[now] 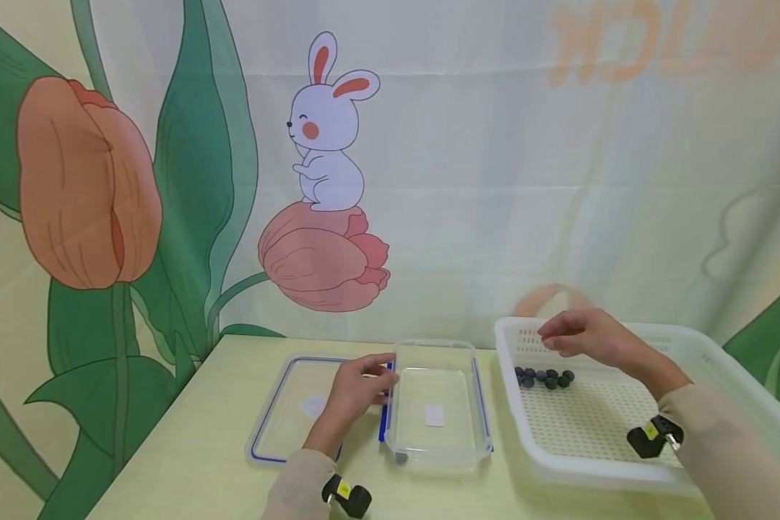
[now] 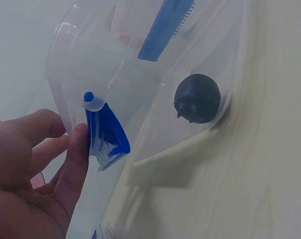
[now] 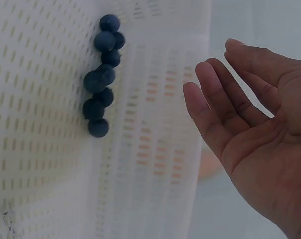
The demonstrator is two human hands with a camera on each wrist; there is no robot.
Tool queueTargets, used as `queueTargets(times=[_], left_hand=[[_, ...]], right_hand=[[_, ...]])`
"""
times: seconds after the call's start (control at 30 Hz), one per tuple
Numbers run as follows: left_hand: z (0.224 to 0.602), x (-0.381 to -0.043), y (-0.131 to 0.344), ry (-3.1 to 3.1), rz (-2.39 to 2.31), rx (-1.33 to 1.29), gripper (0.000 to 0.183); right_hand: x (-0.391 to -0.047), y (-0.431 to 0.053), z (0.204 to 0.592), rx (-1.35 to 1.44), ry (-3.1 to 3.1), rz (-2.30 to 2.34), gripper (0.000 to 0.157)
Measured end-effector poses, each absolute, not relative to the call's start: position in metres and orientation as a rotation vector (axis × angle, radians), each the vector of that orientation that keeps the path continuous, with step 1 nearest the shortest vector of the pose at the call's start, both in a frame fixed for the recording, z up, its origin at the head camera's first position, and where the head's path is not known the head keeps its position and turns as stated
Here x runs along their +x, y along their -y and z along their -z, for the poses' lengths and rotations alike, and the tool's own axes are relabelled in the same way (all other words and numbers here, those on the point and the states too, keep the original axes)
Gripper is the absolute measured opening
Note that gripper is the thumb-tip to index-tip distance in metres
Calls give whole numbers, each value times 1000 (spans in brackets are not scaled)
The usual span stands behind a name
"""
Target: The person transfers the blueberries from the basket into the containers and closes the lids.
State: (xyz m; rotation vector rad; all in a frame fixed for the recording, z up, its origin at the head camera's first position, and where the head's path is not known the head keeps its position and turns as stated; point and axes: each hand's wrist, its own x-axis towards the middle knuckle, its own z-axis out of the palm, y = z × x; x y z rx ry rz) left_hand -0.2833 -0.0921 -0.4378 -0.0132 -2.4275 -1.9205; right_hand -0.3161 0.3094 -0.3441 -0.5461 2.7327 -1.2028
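A clear plastic food container (image 1: 434, 456) with blue latches stands on the table. My left hand (image 1: 357, 390) grips its left rim beside a blue latch (image 2: 105, 132), though some fingertips are hidden. One blueberry (image 2: 197, 98) lies in the container, at its near left corner in the head view. Over the far left part of a white plastic basket (image 1: 598, 473) hovers my right hand (image 1: 588, 336), holding nothing, its fingers loosely bent. Several blueberries (image 3: 95, 81) lie in the basket along its far wall, below and apart from that hand.
A clear lid (image 1: 279, 419) with a blue seal lies flat left of the container, partly behind my left hand. Behind the table hangs a curtain (image 1: 442, 217) printed with tulips and a rabbit. The basket's raised wall stands just right of the container.
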Motion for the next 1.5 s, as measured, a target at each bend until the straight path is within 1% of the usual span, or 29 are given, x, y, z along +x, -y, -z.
queueTargets(times=[0.27,0.57,1.03,1.5], left_hand=[[437,-284,91,2429,1923,-22,41],[436,-284,91,2422,1936,-18,42],[438,-284,93,2421,1938,-8,41],[439,-286,94,2414,1955,-26,42]], right_hand=[[-325,-329,362,-442,-2734,1140,33],[-329,-341,371,-411,-2738,1038,31],[-340,-350,396,-493,-2816,863,15],[-340,-350,395,-520,-2857,694,12]])
